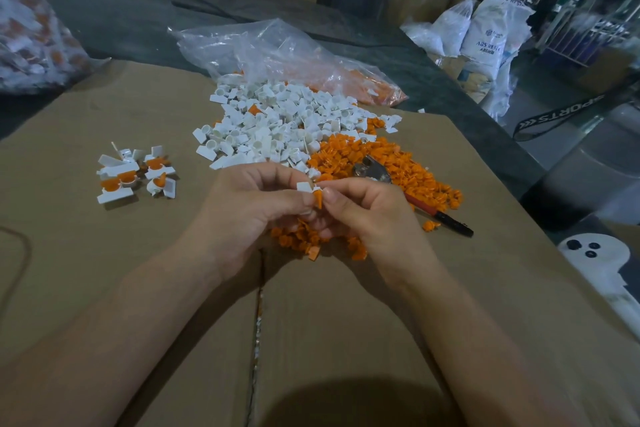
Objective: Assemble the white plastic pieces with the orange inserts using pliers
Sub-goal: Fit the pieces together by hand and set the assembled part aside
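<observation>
The left grip (256, 204) is clenched on a white piece (304, 186), pinched between thumb and fingers above the middle of the cardboard box (104, 253). The right grip (367, 211) is clenched too, its thumb and fingers pinching an orange insert (318, 198) that touches the white piece's underside. Both hands meet fingertip to fingertip, raised a little over the box top.

The pliers (375, 173) lie untouched just beyond the right grip, head resting on the orange pile (381, 156), red and black handle pointing toward the box's right edge. That pile spreads from the middle toward the right edge and carries on beneath the hands, near the seam (258, 305) between the box flaps. The white pile (277, 121) sits beside it toward the far edge, the two touching along one side. A clear bag (277, 48) lies crumpled at the far edge, partly over the white pile, with more orange showing through it.

Toward the left edge, well apart from the piles, a small cluster of joined pieces (135, 173) lies, white with orange showing in them.

Off the box, a full bag (27, 28) stands at far left, white sacks (485, 35) at far right, and a black strap (561, 114) lies beyond the right edge
</observation>
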Demonstrator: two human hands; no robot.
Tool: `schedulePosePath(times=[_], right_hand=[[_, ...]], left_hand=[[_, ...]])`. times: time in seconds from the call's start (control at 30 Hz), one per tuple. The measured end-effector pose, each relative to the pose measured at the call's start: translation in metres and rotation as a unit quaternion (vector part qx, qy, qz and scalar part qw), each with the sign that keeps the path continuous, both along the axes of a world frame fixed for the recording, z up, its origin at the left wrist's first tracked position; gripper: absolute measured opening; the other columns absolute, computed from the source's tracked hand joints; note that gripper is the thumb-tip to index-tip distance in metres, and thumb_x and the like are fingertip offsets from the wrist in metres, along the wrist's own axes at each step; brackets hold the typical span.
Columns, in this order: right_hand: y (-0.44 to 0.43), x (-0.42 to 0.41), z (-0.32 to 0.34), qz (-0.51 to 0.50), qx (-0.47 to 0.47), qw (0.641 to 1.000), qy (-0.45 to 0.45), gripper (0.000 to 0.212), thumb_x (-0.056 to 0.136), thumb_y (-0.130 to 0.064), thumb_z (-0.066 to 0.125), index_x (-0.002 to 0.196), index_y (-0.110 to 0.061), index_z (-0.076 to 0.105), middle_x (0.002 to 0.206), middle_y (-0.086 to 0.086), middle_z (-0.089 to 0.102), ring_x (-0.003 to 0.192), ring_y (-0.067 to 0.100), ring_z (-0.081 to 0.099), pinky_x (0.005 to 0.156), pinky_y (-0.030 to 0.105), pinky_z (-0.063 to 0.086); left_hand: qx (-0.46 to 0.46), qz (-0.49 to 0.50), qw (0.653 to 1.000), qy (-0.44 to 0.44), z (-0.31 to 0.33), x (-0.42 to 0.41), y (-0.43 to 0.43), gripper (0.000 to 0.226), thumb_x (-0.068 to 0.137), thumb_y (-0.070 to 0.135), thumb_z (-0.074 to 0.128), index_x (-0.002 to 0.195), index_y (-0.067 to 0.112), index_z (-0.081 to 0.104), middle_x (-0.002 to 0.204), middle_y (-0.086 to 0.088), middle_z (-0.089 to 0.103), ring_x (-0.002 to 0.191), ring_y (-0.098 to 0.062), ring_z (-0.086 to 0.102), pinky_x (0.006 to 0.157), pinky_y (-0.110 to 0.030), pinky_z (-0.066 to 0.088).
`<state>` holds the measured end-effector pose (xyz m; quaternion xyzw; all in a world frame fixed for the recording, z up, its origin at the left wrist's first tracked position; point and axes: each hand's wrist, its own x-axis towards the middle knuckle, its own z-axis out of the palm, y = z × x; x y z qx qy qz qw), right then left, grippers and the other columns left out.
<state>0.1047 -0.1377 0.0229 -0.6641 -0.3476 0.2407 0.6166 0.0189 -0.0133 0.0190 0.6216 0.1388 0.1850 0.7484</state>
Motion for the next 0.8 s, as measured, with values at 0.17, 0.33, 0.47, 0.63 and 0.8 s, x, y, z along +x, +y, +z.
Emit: schedulePosePath(times=[0.17, 0.33, 0.47, 0.63, 0.8], right_hand=[[-0.0007, 0.0025, 0.0002, 0.016, -0.016, 0.999, 0.032, 0.013, 0.088, -0.003, 0.054, 0.084, -0.011, 0.063, 0.061, -0.004, 0.065, 0.057, 0.006, 0.061, 0.055, 0.016, 0.050], [0.0019, 0.0018, -0.0040, 0.022, -0.026, 0.998, 0.051, 0.014, 0.090, 0.000, 0.051, 0.083, -0.009, 0.060, 0.056, -0.006, 0.063, 0.053, 0.003, 0.058, 0.052, 0.015, 0.047], [0.0019, 0.0016, -0.0048, 0.014, -0.038, 0.998, 0.041, 0.014, 0.090, -0.004, 0.052, 0.083, -0.010, 0.062, 0.058, -0.005, 0.063, 0.054, 0.005, 0.059, 0.052, 0.017, 0.048], [0.0032, 0.0014, -0.0060, 0.017, -0.039, 0.998, 0.045, 0.015, 0.091, -0.006, 0.052, 0.079, -0.010, 0.062, 0.056, -0.004, 0.063, 0.052, 0.006, 0.059, 0.051, 0.016, 0.048], [0.0033, 0.0024, -0.0059, 0.032, -0.028, 0.997, 0.057, 0.016, 0.091, -0.009, 0.051, 0.081, -0.010, 0.063, 0.060, -0.002, 0.066, 0.055, 0.006, 0.061, 0.052, 0.016, 0.049]], left_hand=[[0.023, 0.001, 1.000, 0.002, 0.0001, 0.0001, -0.0028, 0.013, 0.072, -0.008, 0.064, 0.068, 0.004, 0.063, 0.051, -0.005, 0.063, 0.046, -0.010, 0.058, 0.044, -0.015, 0.044], [0.010, 0.001, 1.000, 0.016, -0.0034, 0.0008, -0.0027, 0.026, 0.071, -0.008, 0.064, 0.057, 0.013, 0.068, 0.051, -0.006, 0.061, 0.045, -0.012, 0.056, 0.043, -0.018, 0.042], [0.023, 0.022, 0.999, 0.029, -0.0050, 0.0010, -0.0030, 0.019, 0.073, -0.009, 0.064, 0.063, 0.007, 0.064, 0.050, -0.008, 0.061, 0.045, -0.013, 0.057, 0.043, -0.019, 0.046], [-0.011, 0.009, 0.998, 0.066, -0.0032, 0.0003, -0.0033, 0.010, 0.077, -0.009, 0.061, 0.070, -0.001, 0.060, 0.051, -0.009, 0.061, 0.046, -0.014, 0.061, 0.043, -0.019, 0.049], [-0.058, 0.003, 0.995, 0.080, -0.0002, 0.0019, 0.0009, 0.007, 0.074, -0.006, 0.062, 0.068, -0.002, 0.061, 0.052, -0.010, 0.060, 0.044, -0.013, 0.059, 0.041, -0.017, 0.047]])
